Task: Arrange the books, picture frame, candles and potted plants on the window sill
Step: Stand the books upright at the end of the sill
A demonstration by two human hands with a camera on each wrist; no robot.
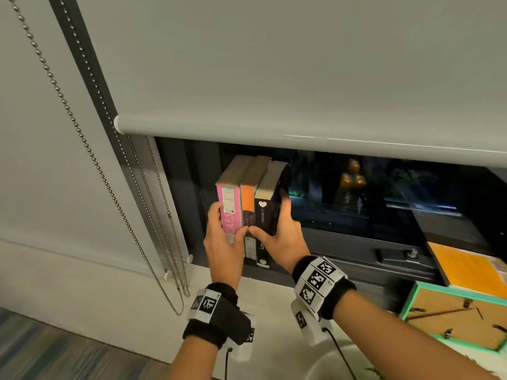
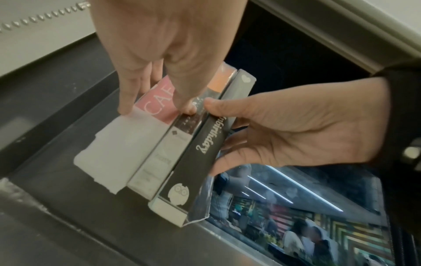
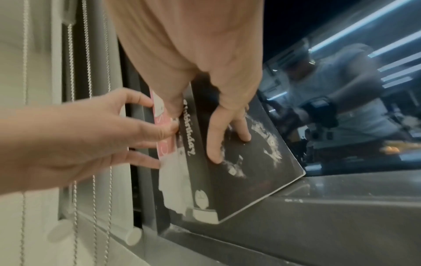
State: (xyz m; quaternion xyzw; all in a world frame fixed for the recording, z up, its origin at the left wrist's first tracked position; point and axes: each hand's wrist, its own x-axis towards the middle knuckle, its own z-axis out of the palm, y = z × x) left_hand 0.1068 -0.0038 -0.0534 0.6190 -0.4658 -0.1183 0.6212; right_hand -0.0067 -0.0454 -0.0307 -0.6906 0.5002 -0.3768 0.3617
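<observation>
While both hands are busy at the glass, I log the scene near to far. Nearest, at lower right of the head view, the picture frame (image 1: 455, 319) lies face down, backing board and clips up, not yet stood on the window sill (image 1: 356, 266). Just beyond it an orange book (image 1: 466, 266) lies flat, also unplaced. A sliver of green at the bottom edge may be one of the plants (too little shows to be sure); I see no candles in any view.

Next out, my left hand (image 1: 223, 242) has its fingers wrapped round the left side of the pink book (image 1: 229, 212), thumb on the spines near the middle book (image 1: 248, 207). My right hand (image 1: 282, 239) clasps the black book (image 1: 264, 215): thumb on the spine, fingers pressed flat on the outer cover, plain in the right wrist view (image 3: 218, 144). The two thumbs nearly meet.

Farthest, the three books stand upright, spines toward me, on the dark sill at its left end, squeezed together between the hands, close to the window frame. The black book's front cover splays out slightly at its bottom corner (image 2: 200, 212).

Judgement: early stage. Three books are grouped and being squared up; releasing them is pending. Remaining: orange book, frame, candles, plants. Risk: the black book may lean once let go.
</observation>
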